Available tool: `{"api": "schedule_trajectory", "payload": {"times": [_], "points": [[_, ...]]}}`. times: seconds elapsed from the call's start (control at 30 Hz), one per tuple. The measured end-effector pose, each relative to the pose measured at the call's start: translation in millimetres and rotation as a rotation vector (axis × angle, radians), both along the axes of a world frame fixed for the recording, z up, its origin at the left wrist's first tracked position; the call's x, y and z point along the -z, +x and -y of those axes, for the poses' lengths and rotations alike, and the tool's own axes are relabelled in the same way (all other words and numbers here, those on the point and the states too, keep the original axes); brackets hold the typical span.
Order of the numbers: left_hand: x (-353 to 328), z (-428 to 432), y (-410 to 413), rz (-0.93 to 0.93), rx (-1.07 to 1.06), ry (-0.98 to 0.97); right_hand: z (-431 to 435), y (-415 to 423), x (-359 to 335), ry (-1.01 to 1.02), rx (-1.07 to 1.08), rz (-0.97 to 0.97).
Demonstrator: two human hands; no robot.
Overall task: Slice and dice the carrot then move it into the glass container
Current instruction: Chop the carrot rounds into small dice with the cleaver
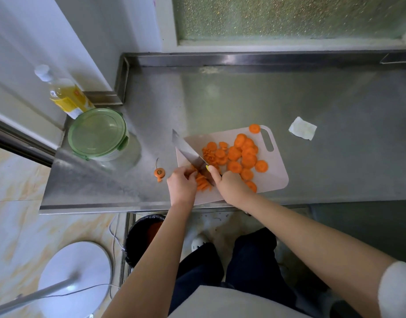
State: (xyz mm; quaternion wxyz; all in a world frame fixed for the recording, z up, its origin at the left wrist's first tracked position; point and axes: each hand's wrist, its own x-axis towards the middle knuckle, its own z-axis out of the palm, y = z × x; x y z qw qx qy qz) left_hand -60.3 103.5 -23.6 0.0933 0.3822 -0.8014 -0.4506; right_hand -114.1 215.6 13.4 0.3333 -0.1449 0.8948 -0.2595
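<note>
Most of the carrot is already cut into rounds point(241, 154), spread across the middle and far side of the cutting board point(275, 173). Only a small heap of dice point(210, 154) lies among them, beside the knife point(188, 150) blade. Your left hand point(182, 183) curls its fingers over a short stack of slices point(202, 183) at the board's near left corner. Your right hand point(231, 187) grips the knife handle, forefinger stretched along the spine. Dicing looks barely begun. The glass container point(98, 136), well left of the board, has its green lid on, so no carrot has been moved into it.
</note>
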Motion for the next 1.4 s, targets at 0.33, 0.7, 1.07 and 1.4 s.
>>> {"api": "schedule_trajectory", "payload": {"times": [0.33, 0.7, 1.07, 1.4], "points": [[2, 7, 14, 0.031, 0.204, 0.027, -5, -9, 6, 0.011, -0.085, -0.011], [13, -4, 16, 0.024, 0.220, -0.112, -9, -11, 8, -0.007, -0.056, 0.003], [13, -7, 17, -0.030, 0.209, -0.080, -7, -11, 9, -0.034, -0.032, 0.001], [8, -23, 18, 0.155, 0.230, -0.185, -11, -19, 12, -0.165, 0.140, 0.002]]}}
